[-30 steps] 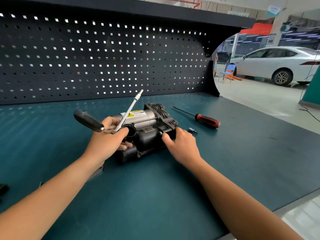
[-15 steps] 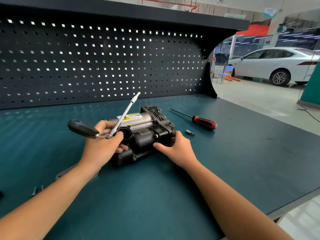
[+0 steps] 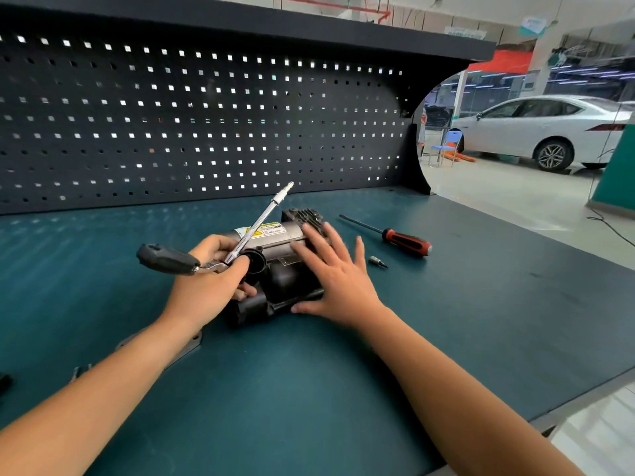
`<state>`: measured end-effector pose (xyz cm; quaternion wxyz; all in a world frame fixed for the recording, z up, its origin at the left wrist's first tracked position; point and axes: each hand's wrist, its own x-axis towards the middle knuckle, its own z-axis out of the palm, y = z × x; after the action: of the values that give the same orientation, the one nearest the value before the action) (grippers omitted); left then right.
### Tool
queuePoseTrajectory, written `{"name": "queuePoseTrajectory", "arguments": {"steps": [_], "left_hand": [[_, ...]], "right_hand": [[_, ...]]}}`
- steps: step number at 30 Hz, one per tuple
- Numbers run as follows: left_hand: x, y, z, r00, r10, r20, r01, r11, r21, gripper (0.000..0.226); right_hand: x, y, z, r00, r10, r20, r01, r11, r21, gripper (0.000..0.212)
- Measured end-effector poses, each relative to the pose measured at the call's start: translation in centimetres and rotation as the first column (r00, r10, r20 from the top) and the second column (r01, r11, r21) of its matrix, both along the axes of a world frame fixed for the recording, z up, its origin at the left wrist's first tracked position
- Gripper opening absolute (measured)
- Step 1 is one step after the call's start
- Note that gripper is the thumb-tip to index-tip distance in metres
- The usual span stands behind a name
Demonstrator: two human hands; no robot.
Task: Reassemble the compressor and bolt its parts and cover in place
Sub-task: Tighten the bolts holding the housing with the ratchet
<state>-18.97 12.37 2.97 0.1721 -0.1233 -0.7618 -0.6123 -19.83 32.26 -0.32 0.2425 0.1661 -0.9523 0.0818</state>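
Curled round a ratchet wrench (image 3: 165,261), my left hand (image 3: 206,283) sits at the left end of the compressor (image 3: 271,235), mid-frame on the teal bench (image 3: 309,389). My right hand (image 3: 338,276) lies over the compressor, fingers spread wide and straight. Right of it lie a red-handled screwdriver (image 3: 405,242) and a small bit (image 3: 376,261).

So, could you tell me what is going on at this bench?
A person is working on a compressor lying on the teal workbench. The left hand grips a ratchet with a long extension angled up over the compressor's left end, while the right hand is open, fingers spread, over its top. A red-handled screwdriver and a small bit lie untouched to the right.
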Motion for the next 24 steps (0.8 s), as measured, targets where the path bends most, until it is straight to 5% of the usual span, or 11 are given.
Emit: {"name": "queuePoseTrajectory", "arguments": {"steps": [6,11,17,24], "left_hand": [[-0.1,-0.4,0.6,0.999,0.031,0.036,-0.025,0.988,-0.154,0.013],[1.1,-2.0,0.7,0.902,0.136,-0.409,-0.327,0.835,-0.443,0.017],[1.5,-2.3,1.2,0.995,0.097,0.033,-0.084,0.957,-0.279,0.022],[2.5,-1.3,0.4,0.977,0.209,-0.037,-0.207,0.899,-0.385,0.028]], "right_hand": [[-0.2,1.2,-0.1,0.999,-0.008,0.036,0.016,0.972,-0.233,0.101],[-0.2,1.4,-0.2,0.994,0.105,0.005,-0.098,0.944,-0.314,0.081],[-0.1,2.0,-0.4,0.994,0.101,0.028,-0.074,0.861,-0.503,0.05],[0.2,1.8,-0.2,0.992,0.11,0.06,-0.058,0.824,-0.563,0.045]]}}
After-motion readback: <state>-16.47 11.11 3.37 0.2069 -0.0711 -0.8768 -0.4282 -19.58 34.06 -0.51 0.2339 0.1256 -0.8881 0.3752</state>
